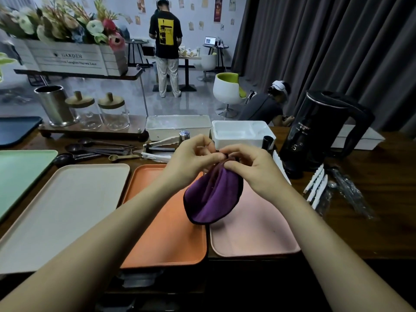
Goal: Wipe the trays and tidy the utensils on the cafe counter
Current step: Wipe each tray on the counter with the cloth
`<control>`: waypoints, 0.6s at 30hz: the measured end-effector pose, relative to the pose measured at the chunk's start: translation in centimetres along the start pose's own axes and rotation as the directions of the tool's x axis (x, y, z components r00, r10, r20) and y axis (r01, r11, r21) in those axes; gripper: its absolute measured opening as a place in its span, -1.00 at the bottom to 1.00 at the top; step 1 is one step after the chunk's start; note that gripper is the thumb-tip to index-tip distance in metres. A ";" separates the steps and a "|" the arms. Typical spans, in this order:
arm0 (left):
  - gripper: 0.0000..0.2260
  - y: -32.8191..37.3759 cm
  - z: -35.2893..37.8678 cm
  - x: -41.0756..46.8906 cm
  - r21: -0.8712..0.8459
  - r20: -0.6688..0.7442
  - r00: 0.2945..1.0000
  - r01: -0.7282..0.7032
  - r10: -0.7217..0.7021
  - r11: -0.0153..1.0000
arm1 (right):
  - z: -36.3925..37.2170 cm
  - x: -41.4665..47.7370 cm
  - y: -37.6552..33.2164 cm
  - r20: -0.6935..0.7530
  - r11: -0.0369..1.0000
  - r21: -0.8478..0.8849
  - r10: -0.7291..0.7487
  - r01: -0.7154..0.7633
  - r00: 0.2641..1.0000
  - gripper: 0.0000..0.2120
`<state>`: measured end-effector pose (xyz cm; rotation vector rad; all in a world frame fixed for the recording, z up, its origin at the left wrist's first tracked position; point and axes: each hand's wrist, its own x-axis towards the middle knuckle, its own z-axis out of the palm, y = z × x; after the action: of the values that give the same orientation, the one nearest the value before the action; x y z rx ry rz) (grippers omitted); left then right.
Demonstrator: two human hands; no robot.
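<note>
While it hangs over the adjoining edges of the orange tray (162,221) and the pink tray (254,224), the purple cloth (213,197) is pinched at its upper edge by the left hand (193,158) and the right hand (249,167). Both trays lie on the desk (360,235), with spoons (96,149) behind them; clear packets (351,188) at right possibly hold cutlery.

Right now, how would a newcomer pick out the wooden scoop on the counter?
Find the cream tray, left of the orange tray. Just beyond its far right corner lies the wooden scoop, beside the dark spoons. It alone is pale and short.
</note>
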<state>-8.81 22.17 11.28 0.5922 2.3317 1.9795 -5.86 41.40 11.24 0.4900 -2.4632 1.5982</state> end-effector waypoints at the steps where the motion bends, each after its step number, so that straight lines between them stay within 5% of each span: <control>1: -0.78 -0.5 0.2 0.0 0.023 -0.057 0.998 -0.024 0.025 0.999 | 0.0 0.0 0.2 -0.022 1.000 -0.002 0.005 -0.006 1.000 -0.79; 5: -0.78 -3.4 1.0 -1.2 0.235 -0.212 0.967 -0.091 0.142 0.968 | -0.3 -0.3 1.2 -0.057 0.999 0.008 0.032 -0.031 0.998 -0.93; 11: -0.98 -8.5 4.0 -2.7 0.345 0.063 0.998 -0.010 -0.012 0.938 | -2.1 -1.0 2.0 -0.121 0.991 0.122 0.078 -0.063 0.990 -0.87; 18: -0.82 -7.3 7.9 -0.6 0.311 0.190 0.980 -0.113 0.055 0.944 | -4.8 -1.3 3.2 -0.258 0.987 0.142 0.117 -0.082 0.959 -0.89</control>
<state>-8.14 28.56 2.62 0.8608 2.5673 1.5052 -5.93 47.21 10.13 0.1558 -2.2267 1.7431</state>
